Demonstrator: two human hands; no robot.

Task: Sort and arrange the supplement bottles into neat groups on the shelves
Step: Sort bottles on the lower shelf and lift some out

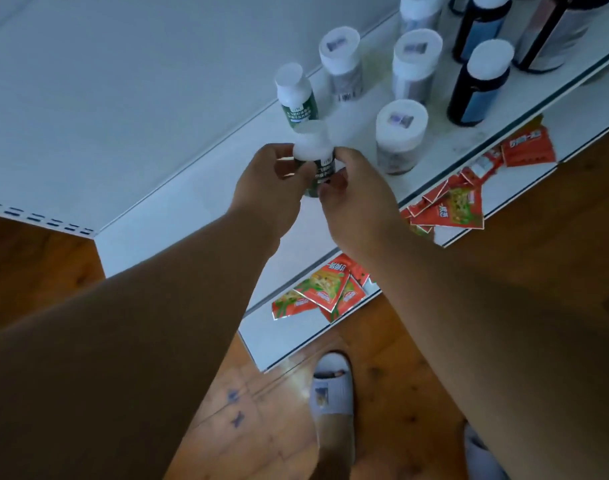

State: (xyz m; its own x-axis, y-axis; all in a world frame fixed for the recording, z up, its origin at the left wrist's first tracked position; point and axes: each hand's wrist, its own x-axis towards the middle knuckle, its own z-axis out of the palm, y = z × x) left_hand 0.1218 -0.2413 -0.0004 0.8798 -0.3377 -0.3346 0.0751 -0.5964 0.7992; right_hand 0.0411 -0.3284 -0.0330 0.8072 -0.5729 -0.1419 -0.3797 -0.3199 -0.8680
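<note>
A small white bottle with a green label (313, 152) is held over the white shelf (192, 199), gripped from both sides by my left hand (268, 188) and my right hand (355, 192). Just behind it stands a matching green-labelled bottle (296, 98), upright near the shelf's back wall. To the right stand three wider white-capped jars (401, 133) (341, 60) (415, 64). Two dark blue bottles with white caps (478, 84) (483, 26) stand further right.
A tall dark and silver container (559, 32) stands at the far right of the shelf. Red snack packets (445, 209) (327, 289) lie on the lower shelves. Below is a wooden floor with my slippered foot (332, 386). The shelf's left part holds nothing.
</note>
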